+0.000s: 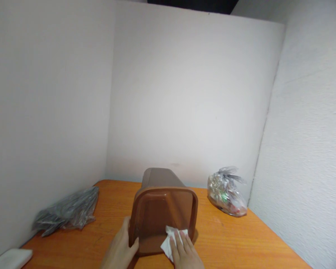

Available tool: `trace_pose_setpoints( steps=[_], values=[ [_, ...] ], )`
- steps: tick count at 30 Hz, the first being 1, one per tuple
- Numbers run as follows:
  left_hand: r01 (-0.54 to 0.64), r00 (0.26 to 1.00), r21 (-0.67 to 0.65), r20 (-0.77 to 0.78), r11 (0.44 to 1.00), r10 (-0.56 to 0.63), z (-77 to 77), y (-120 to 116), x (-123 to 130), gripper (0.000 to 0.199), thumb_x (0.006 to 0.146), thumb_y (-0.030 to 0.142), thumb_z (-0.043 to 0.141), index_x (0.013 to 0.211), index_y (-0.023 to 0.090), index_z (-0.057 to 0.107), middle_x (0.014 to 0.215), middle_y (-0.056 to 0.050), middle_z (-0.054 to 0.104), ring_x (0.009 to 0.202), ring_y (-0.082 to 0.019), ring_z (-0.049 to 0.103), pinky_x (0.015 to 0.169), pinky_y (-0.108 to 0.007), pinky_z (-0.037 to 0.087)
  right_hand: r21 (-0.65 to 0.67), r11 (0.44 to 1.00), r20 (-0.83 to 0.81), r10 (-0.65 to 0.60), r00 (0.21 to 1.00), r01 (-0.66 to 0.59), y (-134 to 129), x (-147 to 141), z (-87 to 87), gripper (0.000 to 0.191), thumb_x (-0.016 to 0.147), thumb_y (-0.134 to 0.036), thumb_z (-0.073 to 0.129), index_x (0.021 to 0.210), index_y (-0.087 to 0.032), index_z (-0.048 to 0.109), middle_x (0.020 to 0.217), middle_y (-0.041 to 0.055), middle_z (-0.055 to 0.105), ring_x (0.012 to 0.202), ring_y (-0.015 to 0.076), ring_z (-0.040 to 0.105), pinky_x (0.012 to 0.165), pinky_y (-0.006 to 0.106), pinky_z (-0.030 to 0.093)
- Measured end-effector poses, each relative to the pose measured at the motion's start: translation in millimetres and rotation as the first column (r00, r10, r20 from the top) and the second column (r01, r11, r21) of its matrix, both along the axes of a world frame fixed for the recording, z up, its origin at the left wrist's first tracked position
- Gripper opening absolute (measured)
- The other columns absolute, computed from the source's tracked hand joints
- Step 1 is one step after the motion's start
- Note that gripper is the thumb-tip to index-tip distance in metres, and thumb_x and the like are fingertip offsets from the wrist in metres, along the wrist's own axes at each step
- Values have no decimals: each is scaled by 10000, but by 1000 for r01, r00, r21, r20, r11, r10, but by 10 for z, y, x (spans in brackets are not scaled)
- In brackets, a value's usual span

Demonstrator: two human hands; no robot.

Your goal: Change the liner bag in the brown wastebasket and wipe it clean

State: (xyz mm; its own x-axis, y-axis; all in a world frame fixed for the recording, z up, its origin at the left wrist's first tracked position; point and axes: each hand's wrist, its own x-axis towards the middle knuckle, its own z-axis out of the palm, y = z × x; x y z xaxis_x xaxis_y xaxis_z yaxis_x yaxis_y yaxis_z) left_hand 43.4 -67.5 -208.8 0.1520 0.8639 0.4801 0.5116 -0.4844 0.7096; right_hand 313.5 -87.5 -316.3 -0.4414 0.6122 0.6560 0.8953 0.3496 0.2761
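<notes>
A brown plastic bin (156,177) lies on its side on the wooden table, its open mouth facing me. My left hand (121,244) grips the left side of the rim, with the thumb at the inner edge and the fingers around the outside. At the lower right of the mouth, my right hand (183,252) presses a crumpled white cloth or tissue (168,244) against the rim. The fingers of that hand lie over the white piece.
A grey plastic bag (68,211) lies at the left of the orange-brown table (226,239). A tied clear bag of rubbish (225,192) stands at the back right. A white object (12,258) is at the lower left corner. White walls enclose the table.
</notes>
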Motion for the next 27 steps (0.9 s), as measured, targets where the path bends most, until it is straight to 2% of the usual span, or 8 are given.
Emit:
trace_pose_setpoints(
  steps=[4, 6, 9, 12, 15, 18, 22, 27],
  values=[
    [50, 996, 72, -76, 996, -45, 438, -56, 62, 328, 847, 179, 467, 1173, 204, 480, 1204, -105, 667, 1094, -262, 664, 925, -413, 522, -219, 974, -84, 36, 996, -54, -110, -91, 187, 773, 787, -513, 700, 1409, -94, 513, 1393, 231, 529, 1231, 419, 562, 976, 500, 535],
    [45, 987, 150, -159, 988, -21, 737, -80, 113, 415, 822, 133, 468, 1226, 223, 484, 1269, -74, 637, 1148, -248, 630, 968, -408, 495, -305, 948, -156, 38, 987, -85, -149, -178, 276, 755, 814, -409, 685, 1455, -91, 446, 1447, 209, 465, 1297, 384, 505, 1041, 471, 482],
    [22, 940, 273, -334, 962, 73, 1133, -123, 219, 364, 855, 163, 474, 1205, 230, 548, 1230, -58, 659, 1075, -270, 652, 933, -439, 505, -333, 931, -236, 70, 969, -148, -132, -300, 335, 648, 841, -167, 589, 1469, -134, 432, 1465, 154, 452, 1318, 311, 497, 1080, 419, 446],
    [61, 866, 375, -481, 925, 139, 1365, -149, 373, 359, 888, 178, 477, 1229, 218, 580, 1184, -67, 690, 1019, -286, 671, 884, -455, 534, -331, 927, -222, 105, 969, -176, -78, -372, 370, 595, 831, -70, 519, 1421, -147, 507, 1410, 140, 521, 1281, 306, 536, 1053, 425, 477],
    [131, 835, 465, -528, 876, 155, 1425, -116, 555, 401, 874, 127, 502, 1259, 203, 587, 1235, -76, 677, 1104, -273, 642, 979, -449, 514, -398, 910, -186, 43, 982, -115, -76, -404, 467, 507, 851, -118, 515, 1353, -93, 579, 1366, 173, 565, 1246, 330, 569, 1040, 434, 489],
    [208, 843, 502, -527, 840, 107, 1373, -29, 711, 426, 857, 86, 531, 1263, 199, 593, 1380, -82, 600, 1286, -250, 539, 1130, -434, 412, -421, 906, -197, -36, 980, -52, -114, -398, 592, 467, 861, -188, 542, 1308, -76, 618, 1336, 181, 606, 1231, 348, 584, 1050, 461, 479],
    [260, 857, 465, -514, 846, 19, 1265, 76, 834, 510, 863, 40, 507, 1355, 173, 518, 1406, -92, 586, 1302, -220, 540, 1116, -388, 447, -327, 945, -217, -66, 974, -9, -36, -354, 724, 384, 880, -184, 569, 1252, -146, 659, 1257, 151, 682, 1177, 333, 629, 1005, 456, 514],
    [272, 853, 469, -522, 840, 15, 1263, 96, 886, 447, 916, 114, 513, 1358, 179, 517, 1391, -97, 599, 1275, -239, 567, 1077, -405, 486, -227, 974, -258, -84, 962, 24, 337, -323, 988, 297, 937, -317, 606, 1218, -220, 610, 1253, 82, 632, 1076, 227, 638, 897, 417, 545]
  ],
)
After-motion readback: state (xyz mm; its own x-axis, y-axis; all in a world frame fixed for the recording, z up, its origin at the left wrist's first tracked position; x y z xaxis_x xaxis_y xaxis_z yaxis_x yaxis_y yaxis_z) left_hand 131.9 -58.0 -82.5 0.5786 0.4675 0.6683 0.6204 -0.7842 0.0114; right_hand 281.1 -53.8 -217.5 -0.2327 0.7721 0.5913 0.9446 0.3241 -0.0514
